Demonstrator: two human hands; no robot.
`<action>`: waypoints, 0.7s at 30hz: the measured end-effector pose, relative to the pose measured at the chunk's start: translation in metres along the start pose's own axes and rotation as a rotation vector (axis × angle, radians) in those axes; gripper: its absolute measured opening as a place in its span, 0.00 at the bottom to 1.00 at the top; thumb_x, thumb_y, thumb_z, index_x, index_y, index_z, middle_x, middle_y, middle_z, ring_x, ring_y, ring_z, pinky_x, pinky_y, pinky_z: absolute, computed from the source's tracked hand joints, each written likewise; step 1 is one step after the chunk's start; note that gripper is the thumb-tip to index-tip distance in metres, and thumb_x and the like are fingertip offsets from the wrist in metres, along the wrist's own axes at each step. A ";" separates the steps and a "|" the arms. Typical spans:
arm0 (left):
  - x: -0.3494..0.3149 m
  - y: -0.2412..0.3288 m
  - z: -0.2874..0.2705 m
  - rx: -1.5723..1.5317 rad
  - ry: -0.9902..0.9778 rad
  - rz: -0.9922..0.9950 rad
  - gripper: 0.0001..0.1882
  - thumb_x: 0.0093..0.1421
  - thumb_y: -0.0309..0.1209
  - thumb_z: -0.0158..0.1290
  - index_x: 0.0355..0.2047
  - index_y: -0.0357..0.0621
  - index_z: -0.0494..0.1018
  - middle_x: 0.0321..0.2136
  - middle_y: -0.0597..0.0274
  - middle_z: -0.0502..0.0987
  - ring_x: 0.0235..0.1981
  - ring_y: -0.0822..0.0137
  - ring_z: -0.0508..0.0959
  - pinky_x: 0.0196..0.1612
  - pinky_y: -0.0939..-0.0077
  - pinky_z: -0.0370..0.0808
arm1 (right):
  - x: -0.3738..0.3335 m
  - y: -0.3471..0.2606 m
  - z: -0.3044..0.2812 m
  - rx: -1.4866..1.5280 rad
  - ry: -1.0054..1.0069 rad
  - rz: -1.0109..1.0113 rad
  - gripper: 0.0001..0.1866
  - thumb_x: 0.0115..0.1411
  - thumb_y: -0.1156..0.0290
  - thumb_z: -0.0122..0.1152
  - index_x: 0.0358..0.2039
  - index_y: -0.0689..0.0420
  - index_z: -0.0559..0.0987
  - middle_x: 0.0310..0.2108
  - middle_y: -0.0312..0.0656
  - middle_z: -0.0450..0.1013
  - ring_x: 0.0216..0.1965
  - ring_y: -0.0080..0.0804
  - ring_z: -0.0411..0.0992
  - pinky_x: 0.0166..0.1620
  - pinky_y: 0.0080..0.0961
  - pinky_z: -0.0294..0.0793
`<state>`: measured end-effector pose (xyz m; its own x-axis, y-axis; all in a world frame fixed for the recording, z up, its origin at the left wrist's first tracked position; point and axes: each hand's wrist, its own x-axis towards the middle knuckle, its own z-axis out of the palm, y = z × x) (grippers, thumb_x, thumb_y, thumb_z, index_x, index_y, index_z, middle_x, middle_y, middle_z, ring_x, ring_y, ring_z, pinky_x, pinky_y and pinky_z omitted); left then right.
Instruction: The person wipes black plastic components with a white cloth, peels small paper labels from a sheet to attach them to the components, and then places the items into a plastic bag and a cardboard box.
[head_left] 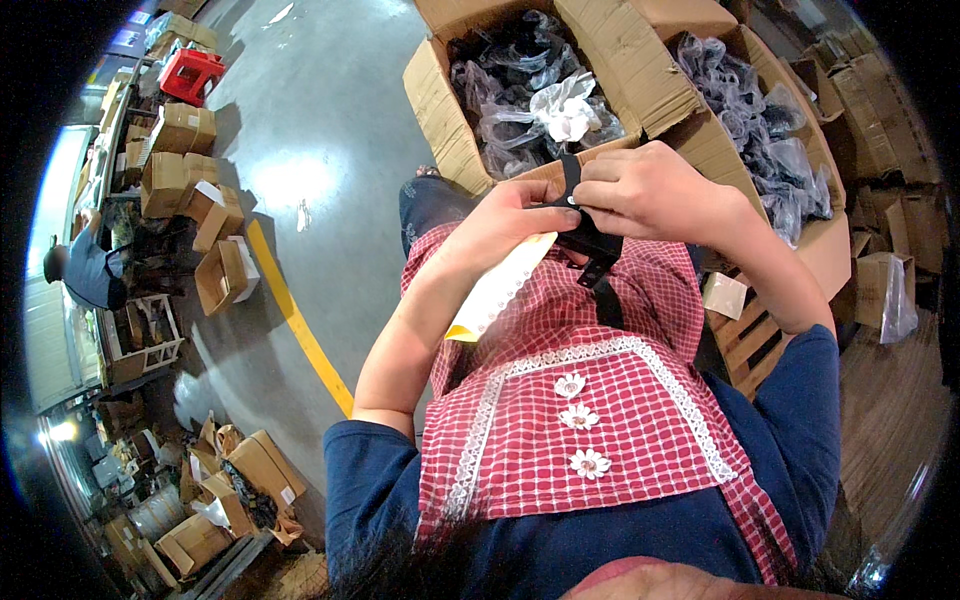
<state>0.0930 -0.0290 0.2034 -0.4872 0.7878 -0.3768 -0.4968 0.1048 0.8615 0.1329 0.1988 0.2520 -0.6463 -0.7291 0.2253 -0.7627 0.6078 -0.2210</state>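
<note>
Beside open cartons [610,75], grey concrete floor [330,130]

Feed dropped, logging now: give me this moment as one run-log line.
left hand: holds sticker strip, touches strap | right hand: grip shut on black strap | ahead: open cartons of bagged straps

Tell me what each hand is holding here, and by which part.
Both hands hold a black strap: the right hand pinches its upper end, the left hand grips beside it and also holds a pale yellow-backed strip by its top.
</note>
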 end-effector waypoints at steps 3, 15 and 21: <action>-0.009 0.019 0.011 -0.086 -0.029 -0.023 0.17 0.63 0.25 0.56 0.50 0.27 0.71 0.41 0.55 0.79 0.37 0.65 0.82 0.44 0.70 0.82 | -0.002 0.007 0.005 0.119 0.082 0.062 0.08 0.56 0.67 0.62 0.33 0.57 0.79 0.30 0.44 0.75 0.33 0.43 0.77 0.34 0.37 0.77; -0.015 0.002 0.014 0.406 0.307 0.184 0.24 0.61 0.29 0.59 0.55 0.34 0.67 0.39 0.54 0.81 0.37 0.67 0.83 0.41 0.75 0.78 | -0.020 -0.012 0.025 1.062 0.326 0.695 0.07 0.60 0.69 0.65 0.33 0.59 0.79 0.27 0.29 0.72 0.28 0.13 0.66 0.31 0.15 0.65; -0.022 0.002 0.025 0.707 0.489 0.311 0.38 0.59 0.30 0.61 0.67 0.40 0.55 0.41 0.49 0.82 0.40 0.66 0.83 0.45 0.71 0.77 | -0.020 -0.038 0.041 1.300 0.543 0.820 0.07 0.62 0.67 0.63 0.35 0.57 0.78 0.27 0.29 0.72 0.26 0.14 0.68 0.30 0.14 0.66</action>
<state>0.1210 -0.0312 0.2216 -0.8556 0.5147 -0.0560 0.1851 0.4051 0.8953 0.1758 0.1778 0.2164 -0.9925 -0.0009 -0.1224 0.1218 -0.1098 -0.9865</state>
